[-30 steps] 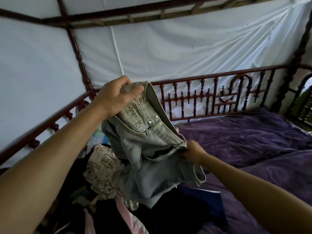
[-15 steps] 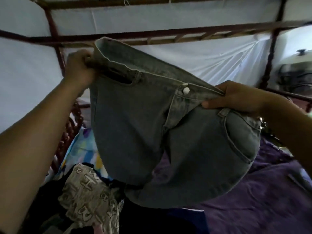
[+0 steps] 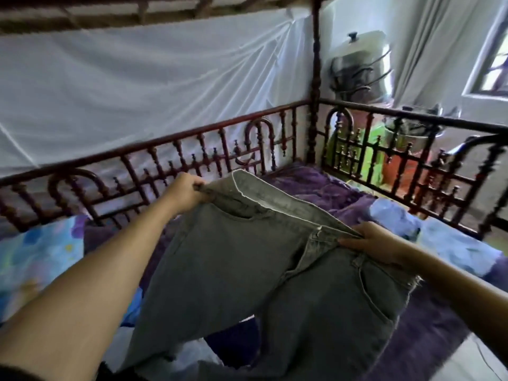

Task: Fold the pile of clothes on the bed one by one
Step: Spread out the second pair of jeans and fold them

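A pair of grey-green jeans (image 3: 247, 270) hangs spread out above the bed, front side toward me, its two legs dropping past the bottom of the view. My left hand (image 3: 184, 191) pinches the waistband at its left corner. My right hand (image 3: 371, 243) grips the waistband near the button and fly. The waistband is stretched between both hands. The rest of the clothes pile is hidden behind the jeans and my arms.
A purple blanket (image 3: 316, 185) covers the bed. A dark red carved railing (image 3: 192, 158) runs along the far side and the right end. A blue floral pillow (image 3: 35, 257) lies at the left, and a pale blue cloth (image 3: 439, 243) at the right.
The jeans have come down from head height to just over the bed, still spread between both hands. My view has swung right and down, away from the pile.
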Tool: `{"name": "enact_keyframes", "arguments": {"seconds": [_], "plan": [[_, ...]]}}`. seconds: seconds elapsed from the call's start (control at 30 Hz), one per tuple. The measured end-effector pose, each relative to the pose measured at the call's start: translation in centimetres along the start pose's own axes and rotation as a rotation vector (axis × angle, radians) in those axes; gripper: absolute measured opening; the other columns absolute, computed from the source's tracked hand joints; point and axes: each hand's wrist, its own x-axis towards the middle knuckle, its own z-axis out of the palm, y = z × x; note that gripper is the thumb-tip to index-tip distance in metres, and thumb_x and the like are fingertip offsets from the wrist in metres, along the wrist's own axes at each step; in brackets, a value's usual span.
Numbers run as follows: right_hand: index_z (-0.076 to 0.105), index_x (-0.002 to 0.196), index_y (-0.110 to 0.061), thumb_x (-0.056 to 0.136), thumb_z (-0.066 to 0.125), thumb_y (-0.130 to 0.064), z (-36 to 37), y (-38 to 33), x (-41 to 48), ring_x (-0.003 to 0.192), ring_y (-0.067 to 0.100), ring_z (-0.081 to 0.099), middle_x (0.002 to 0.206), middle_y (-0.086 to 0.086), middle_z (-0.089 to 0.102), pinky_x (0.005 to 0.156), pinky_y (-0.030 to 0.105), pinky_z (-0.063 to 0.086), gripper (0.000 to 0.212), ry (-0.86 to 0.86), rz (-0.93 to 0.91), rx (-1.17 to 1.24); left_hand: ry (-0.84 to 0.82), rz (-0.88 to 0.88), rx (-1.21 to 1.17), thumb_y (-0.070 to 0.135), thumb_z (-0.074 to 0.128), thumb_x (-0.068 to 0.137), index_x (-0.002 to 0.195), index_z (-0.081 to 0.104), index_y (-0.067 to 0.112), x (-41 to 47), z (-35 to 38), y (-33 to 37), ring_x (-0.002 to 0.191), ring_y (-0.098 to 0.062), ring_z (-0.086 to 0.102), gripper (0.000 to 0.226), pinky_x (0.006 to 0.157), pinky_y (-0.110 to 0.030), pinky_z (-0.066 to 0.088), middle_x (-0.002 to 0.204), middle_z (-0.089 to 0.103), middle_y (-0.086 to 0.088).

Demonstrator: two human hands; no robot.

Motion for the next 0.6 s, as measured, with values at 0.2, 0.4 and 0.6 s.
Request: {"name": "enact_keyframes", "arguments": {"seconds": [0.2,0.4,0.6], "plan": [[0.068,0.069,-0.014,0.086,0.065,-0.044,-2.8,17.5,2.9,0.068,0.009,0.062,0.069,-0.005,0.070,0.070,0.031,0.051,0.034,0.054,0.202,0.076,-0.139,-0.027,-0.129,0.013,0.075,0.081,0.077,0.067,0.010,11.0,17.2,6.0,0.062,-0.009,0.046,0.009,0.060,-0.029,0.036,0.064,0.058,-0.004],[0.069,0.076,-0.030,0.089,0.059,-0.050,-6.6,34.0,8.2,0.079,0.012,0.064,0.077,-0.006,0.069,0.073,0.035,0.049,0.026,-0.002,0.347,0.002,-0.205,-0.145,-0.138,0.011,0.074,0.081,0.083,0.067,0.006,20.9,35.9,10.5,0.072,-0.017,0.051,0.008,0.067,-0.035,0.044,0.080,0.067,-0.017],[0.055,0.074,-0.027,0.093,0.051,-0.052,-7.7,47.5,13.3,0.092,0.032,0.063,0.090,0.010,0.068,0.067,0.035,0.043,0.032,-0.027,0.519,-0.182,-0.212,-0.247,-0.105,0.013,0.071,0.082,0.080,0.066,0.011,25.9,51.7,13.5,0.065,-0.015,0.049,0.006,0.058,-0.026,0.030,0.071,0.063,-0.006]]}}
